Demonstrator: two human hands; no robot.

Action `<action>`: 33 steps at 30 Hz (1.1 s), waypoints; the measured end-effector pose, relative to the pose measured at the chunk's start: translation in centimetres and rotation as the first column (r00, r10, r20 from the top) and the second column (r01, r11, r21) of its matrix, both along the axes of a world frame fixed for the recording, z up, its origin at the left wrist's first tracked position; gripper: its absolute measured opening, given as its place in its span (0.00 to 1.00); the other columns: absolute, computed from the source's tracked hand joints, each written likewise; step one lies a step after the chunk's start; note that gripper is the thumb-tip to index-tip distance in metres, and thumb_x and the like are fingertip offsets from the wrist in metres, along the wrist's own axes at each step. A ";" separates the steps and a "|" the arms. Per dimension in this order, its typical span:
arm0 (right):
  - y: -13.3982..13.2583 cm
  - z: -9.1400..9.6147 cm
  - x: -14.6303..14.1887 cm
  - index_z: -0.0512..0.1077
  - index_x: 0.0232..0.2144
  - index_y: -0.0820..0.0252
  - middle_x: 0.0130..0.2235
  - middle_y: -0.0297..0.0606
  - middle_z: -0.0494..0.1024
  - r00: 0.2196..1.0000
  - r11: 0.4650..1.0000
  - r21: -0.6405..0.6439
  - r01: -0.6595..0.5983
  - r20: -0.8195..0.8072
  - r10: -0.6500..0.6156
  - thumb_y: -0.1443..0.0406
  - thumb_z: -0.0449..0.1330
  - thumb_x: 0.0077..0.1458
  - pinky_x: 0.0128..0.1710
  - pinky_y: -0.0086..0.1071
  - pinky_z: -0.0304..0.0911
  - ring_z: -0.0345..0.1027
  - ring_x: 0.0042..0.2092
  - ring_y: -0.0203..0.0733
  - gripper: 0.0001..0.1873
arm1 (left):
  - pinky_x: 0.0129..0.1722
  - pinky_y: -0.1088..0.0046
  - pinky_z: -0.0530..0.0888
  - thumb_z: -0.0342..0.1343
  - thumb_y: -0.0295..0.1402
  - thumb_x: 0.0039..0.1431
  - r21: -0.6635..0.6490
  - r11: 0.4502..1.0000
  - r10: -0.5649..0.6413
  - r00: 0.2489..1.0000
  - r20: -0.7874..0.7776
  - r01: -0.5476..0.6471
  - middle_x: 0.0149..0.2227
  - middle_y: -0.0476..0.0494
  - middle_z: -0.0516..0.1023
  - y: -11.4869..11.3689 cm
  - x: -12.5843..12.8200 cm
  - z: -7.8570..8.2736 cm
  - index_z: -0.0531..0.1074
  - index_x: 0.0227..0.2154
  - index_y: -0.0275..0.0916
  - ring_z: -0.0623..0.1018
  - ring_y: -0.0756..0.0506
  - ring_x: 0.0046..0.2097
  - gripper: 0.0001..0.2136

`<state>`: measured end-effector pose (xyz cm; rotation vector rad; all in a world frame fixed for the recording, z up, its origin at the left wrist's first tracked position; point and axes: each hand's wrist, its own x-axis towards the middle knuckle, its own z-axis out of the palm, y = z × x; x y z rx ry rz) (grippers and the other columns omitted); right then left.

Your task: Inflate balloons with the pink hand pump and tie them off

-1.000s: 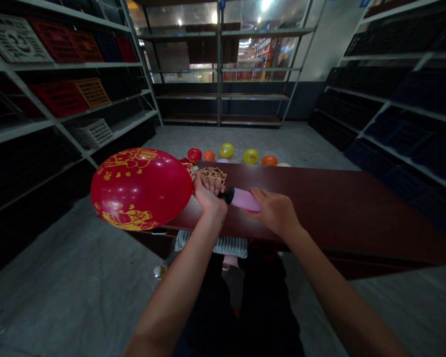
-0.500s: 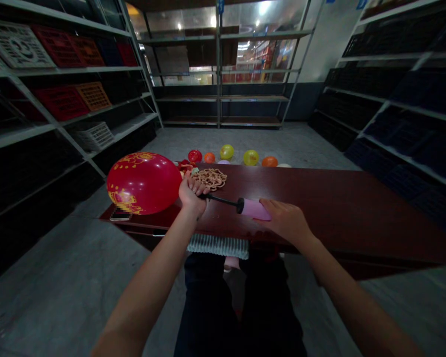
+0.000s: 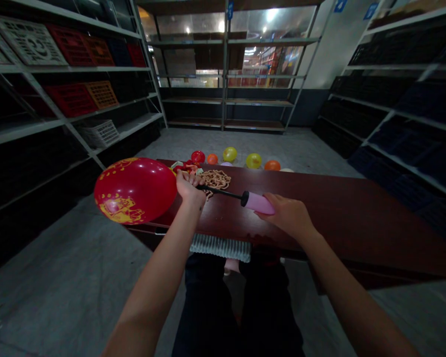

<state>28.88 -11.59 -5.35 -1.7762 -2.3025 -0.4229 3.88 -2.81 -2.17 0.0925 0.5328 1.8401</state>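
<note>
A red balloon (image 3: 136, 190) with yellow prints, inflated, hangs over the left end of the dark red table (image 3: 338, 208). My left hand (image 3: 189, 186) is closed around the balloon's neck and the tip of a hand pump. My right hand (image 3: 288, 215) grips the pump's pink barrel (image 3: 258, 202), and the thin black rod (image 3: 223, 193) is drawn out between the two hands. Just behind my left hand a heap of tan rubber bands (image 3: 216, 178) lies on the table, next to a few flat red balloons (image 3: 184, 167).
Several small inflated balloons (image 3: 229, 153), red, orange and yellow, lie on the grey floor beyond the table. Metal shelving with red, orange and white crates (image 3: 72, 96) lines the left; dark shelving stands on the right and at the back. A grey ribbed cloth (image 3: 220, 246) hangs under the table edge.
My right hand has pulled the pink barrel away to the right, exposing the black rod. The balloon and left hand sit a little farther from the camera than a second ago.
</note>
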 end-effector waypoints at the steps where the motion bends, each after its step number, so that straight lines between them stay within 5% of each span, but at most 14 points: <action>1: 0.1 0.3 -0.5 0.70 0.44 0.56 0.39 0.41 0.80 1.000 1.000 0.000 -0.004 0.004 0.004 0.45 0.52 0.57 0.29 0.32 0.49 0.73 0.36 0.44 0.25 | 0.16 0.77 0.51 0.46 0.37 0.67 0.017 1.000 -0.008 1.000 0.000 0.008 0.14 0.58 0.47 -0.1 0.5 0.0 0.48 0.19 0.39 0.50 0.56 0.14 0.20; 7: 0.5 1.7 -4.3 0.69 0.42 0.57 0.40 0.41 0.81 0.999 0.999 -0.007 -0.033 0.042 0.033 0.46 0.54 0.57 0.26 0.32 0.45 0.74 0.33 0.44 0.22 | 0.15 0.76 0.49 0.47 0.37 0.67 0.007 0.998 -0.062 0.998 -0.006 0.063 0.14 0.58 0.47 -1.8 4.0 0.2 0.50 0.18 0.39 0.50 0.56 0.14 0.21; 12: 0.2 0.1 -5.3 0.70 0.41 0.58 0.37 0.40 0.81 1.000 0.997 0.071 -0.026 0.009 0.025 0.47 0.54 0.57 0.25 0.32 0.47 0.74 0.32 0.44 0.22 | 0.15 0.76 0.49 0.47 0.36 0.66 -0.004 1.000 -0.020 0.999 -0.039 0.020 0.13 0.57 0.48 -2.5 5.1 0.0 0.51 0.18 0.40 0.50 0.55 0.14 0.20; 22: -0.8 -3.8 -1.7 0.71 0.45 0.59 0.35 0.42 0.80 0.996 0.981 0.183 -0.069 0.069 0.057 0.45 0.51 0.59 0.27 0.32 0.51 0.73 0.31 0.43 0.26 | 0.16 0.76 0.49 0.46 0.34 0.66 -0.101 0.984 -0.151 0.988 -0.042 0.146 0.14 0.57 0.46 -1.0 2.8 -2.5 0.49 0.19 0.40 0.50 0.55 0.14 0.19; 28: -1.2 -4.5 2.8 0.71 0.47 0.60 0.36 0.43 0.80 0.990 0.978 0.188 -0.087 0.124 0.064 0.48 0.54 0.59 0.30 0.33 0.55 0.73 0.33 0.44 0.25 | 0.17 0.76 0.49 0.47 0.34 0.64 -0.131 0.975 -0.182 0.983 -0.023 0.177 0.14 0.57 0.47 0.8 0.0 -2.3 0.47 0.19 0.40 0.51 0.55 0.14 0.19; 33: -1.3 -4.0 3.1 0.71 0.49 0.59 0.40 0.46 0.80 0.999 0.996 0.087 -0.021 0.039 0.018 0.48 0.52 0.59 0.30 0.35 0.56 0.74 0.36 0.49 0.26 | 0.16 0.76 0.50 0.46 0.34 0.64 -0.123 0.983 -0.142 0.989 -0.032 0.137 0.14 0.57 0.46 0.9 -0.2 -1.6 0.47 0.19 0.40 0.50 0.55 0.14 0.19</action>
